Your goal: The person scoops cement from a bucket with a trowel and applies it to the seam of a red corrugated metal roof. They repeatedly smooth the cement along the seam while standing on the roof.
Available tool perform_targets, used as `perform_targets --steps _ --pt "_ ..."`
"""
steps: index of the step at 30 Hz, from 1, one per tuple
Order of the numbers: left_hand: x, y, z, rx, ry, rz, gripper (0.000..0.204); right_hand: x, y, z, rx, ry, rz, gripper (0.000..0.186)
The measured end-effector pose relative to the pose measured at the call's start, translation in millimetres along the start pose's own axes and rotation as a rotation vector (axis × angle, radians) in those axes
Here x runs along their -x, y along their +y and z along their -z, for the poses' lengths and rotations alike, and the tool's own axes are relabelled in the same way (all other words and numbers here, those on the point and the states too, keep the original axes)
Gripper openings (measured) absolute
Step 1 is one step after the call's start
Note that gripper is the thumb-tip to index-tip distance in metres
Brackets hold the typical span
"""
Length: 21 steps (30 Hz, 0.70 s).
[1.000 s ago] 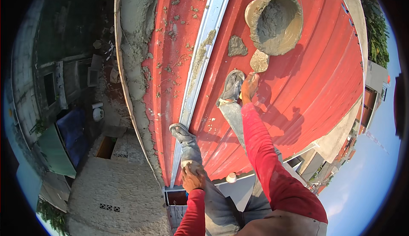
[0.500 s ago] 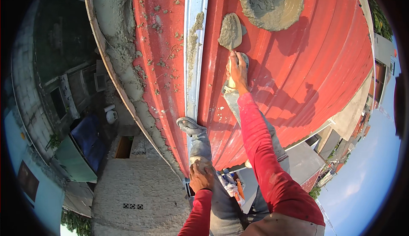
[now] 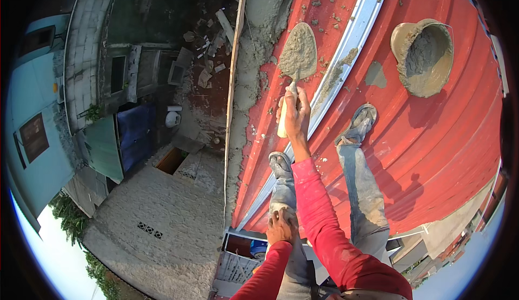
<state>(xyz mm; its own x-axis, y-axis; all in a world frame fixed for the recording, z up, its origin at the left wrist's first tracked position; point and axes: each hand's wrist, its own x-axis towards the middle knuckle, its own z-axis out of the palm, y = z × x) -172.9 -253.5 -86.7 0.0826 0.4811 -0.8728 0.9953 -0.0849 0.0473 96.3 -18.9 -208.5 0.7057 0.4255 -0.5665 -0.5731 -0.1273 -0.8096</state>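
My right hand (image 3: 296, 117) is closed round the pale handle of a trowel (image 3: 283, 121). Grey mortar (image 3: 299, 51) is heaped on its blade, over the red metal roofing left of the blue metal strip (image 3: 330, 81). Bent over my left knee, my left hand (image 3: 282, 226) holds nothing, its fingers spread on the grey trousers. Farther left, a band of wet mortar (image 3: 259, 35) lies along the roof's edge. At the right sits a mortar-caked bucket (image 3: 427, 56) with more mortar inside, and a wet grey patch (image 3: 376, 75) marks the roofing beside it.
I stand on the ribbed red roofing (image 3: 448, 137), my left shoe (image 3: 280, 165) by the blue strip and my right shoe (image 3: 361, 121) farther right. A thin board (image 3: 235, 73) edges the drop at the left. Far below are a rough grey wall (image 3: 157, 235) and scattered debris (image 3: 208, 67).
My right hand has carried the loaded trowel leftward across the blue strip. The view has swung left, so the bucket appears farther right. My left hand stays on the knee.
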Motion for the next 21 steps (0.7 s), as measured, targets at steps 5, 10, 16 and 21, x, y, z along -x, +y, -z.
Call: perform_targets --steps 5,10,16,21 --pt "3.4 -2.4 -10.0 0.06 -0.012 -0.01 0.056 -20.2 15.7 -74.2 0.383 0.04 0.142 0.034" --pt "12.6 -1.5 -15.3 0.084 0.053 -0.003 0.057 -14.3 6.3 -79.7 0.617 0.093 0.417 0.029" --pt "16.1 -5.6 -23.1 0.102 0.037 0.041 0.058 -3.1 13.8 -37.2 0.775 0.05 0.551 0.031" --pt "12.4 -7.5 -29.2 0.089 0.057 0.012 0.058 -27.3 -7.7 -35.0 0.699 -0.008 0.764 0.032"
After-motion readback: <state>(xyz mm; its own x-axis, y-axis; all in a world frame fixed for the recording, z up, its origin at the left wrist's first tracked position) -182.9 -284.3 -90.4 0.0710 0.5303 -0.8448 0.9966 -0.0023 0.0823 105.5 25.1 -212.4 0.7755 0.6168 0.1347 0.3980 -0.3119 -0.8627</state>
